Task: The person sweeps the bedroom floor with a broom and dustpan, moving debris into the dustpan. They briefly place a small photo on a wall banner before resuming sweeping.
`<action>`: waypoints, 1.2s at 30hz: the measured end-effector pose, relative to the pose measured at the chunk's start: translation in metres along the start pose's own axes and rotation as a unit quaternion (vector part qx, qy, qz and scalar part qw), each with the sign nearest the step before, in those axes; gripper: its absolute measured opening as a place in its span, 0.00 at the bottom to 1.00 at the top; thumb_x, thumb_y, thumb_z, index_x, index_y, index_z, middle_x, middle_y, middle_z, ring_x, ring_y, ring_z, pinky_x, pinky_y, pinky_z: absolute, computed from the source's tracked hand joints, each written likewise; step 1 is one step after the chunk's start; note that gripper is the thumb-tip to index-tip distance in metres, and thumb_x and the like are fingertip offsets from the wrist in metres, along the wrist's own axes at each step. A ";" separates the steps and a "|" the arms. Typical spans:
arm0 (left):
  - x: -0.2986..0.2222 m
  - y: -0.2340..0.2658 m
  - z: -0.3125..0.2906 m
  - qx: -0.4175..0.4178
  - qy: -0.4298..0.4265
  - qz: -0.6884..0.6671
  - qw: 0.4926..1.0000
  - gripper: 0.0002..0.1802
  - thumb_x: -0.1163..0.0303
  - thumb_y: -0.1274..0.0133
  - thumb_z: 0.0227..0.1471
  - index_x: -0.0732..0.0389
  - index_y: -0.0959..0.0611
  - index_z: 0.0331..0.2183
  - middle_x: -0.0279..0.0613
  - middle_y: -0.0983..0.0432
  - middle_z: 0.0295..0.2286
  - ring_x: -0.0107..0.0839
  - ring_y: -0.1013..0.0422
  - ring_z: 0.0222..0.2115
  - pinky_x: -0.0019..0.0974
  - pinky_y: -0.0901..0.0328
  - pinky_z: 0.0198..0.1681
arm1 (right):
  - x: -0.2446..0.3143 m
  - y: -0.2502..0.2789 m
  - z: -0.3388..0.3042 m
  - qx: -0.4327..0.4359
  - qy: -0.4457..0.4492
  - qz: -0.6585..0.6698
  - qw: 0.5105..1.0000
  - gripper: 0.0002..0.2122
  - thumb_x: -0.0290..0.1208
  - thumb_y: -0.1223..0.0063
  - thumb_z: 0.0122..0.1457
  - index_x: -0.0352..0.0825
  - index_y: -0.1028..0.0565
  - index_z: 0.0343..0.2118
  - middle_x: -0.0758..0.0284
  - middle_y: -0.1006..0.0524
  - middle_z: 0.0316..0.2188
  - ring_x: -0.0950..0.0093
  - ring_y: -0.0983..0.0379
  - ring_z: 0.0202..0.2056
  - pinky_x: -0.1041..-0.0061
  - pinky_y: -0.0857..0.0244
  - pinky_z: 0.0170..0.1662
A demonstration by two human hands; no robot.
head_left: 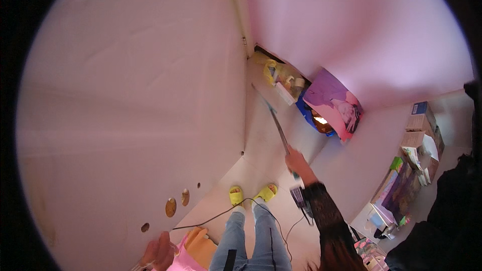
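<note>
My right hand [300, 164] is closed around one end of a long, thin, greyish stick-like thing [279, 129]. It points up and away toward the far corner, with a bit of teal showing below my fist. Its exact kind is not clear. At the lower left my left hand [159, 252] has curled fingers beside a large white panel [135, 120], like a door with several oval holes. Whatever that hand holds, if anything, is too unclear to make out. A pink and tan item [197, 248] lies close to it.
Ahead on the floor stand a purple and pink picture bag [334, 103] and a yellow bag [270, 70] among small items. Boxes [419, 135] line a ledge at right. A dark cable [221, 214] crosses my legs above yellow slippers [236, 195].
</note>
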State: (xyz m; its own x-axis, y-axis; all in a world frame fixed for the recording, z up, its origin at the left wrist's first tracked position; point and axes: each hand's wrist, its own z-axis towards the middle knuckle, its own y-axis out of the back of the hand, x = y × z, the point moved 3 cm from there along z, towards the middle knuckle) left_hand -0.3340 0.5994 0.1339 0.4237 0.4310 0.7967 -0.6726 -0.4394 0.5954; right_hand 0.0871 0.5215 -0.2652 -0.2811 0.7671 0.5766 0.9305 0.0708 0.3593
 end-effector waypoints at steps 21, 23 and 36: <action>0.023 -0.020 0.023 0.064 0.041 0.075 0.994 0.13 0.55 0.60 0.61 0.53 0.33 0.31 0.28 0.25 0.25 0.24 0.35 0.27 0.27 0.39 0.37 | -0.042 -0.036 0.009 -0.009 0.107 -0.355 0.929 0.16 0.29 0.63 0.62 0.27 0.36 0.49 0.52 0.22 0.27 0.56 0.23 0.31 0.57 0.29 0.32; 0.035 -0.028 0.024 0.052 0.105 0.045 0.992 0.13 0.54 0.60 0.61 0.52 0.33 0.31 0.27 0.24 0.25 0.24 0.35 0.27 0.27 0.39 0.37 | -0.088 -0.029 -0.059 0.027 0.118 -0.338 0.933 0.17 0.30 0.66 0.63 0.28 0.39 0.52 0.51 0.22 0.27 0.55 0.23 0.28 0.56 0.30 0.28; 0.072 -0.061 0.084 0.068 0.237 -0.065 0.967 0.13 0.53 0.50 0.55 0.47 0.33 0.32 0.19 0.22 0.27 0.23 0.31 0.40 0.45 0.52 0.58 | -0.202 -0.032 -0.290 0.115 -0.122 -0.253 0.953 0.34 0.24 0.56 0.54 0.40 0.51 0.66 0.46 0.23 0.33 0.52 0.23 0.36 0.58 0.28 0.40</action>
State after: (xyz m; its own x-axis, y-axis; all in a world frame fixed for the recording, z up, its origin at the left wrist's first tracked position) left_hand -0.2113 0.5909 0.1638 0.1517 0.7882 0.5965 -0.5321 -0.4434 0.7213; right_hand 0.0461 0.1793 -0.1808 -0.6703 0.7214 0.1742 0.7252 0.5869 0.3601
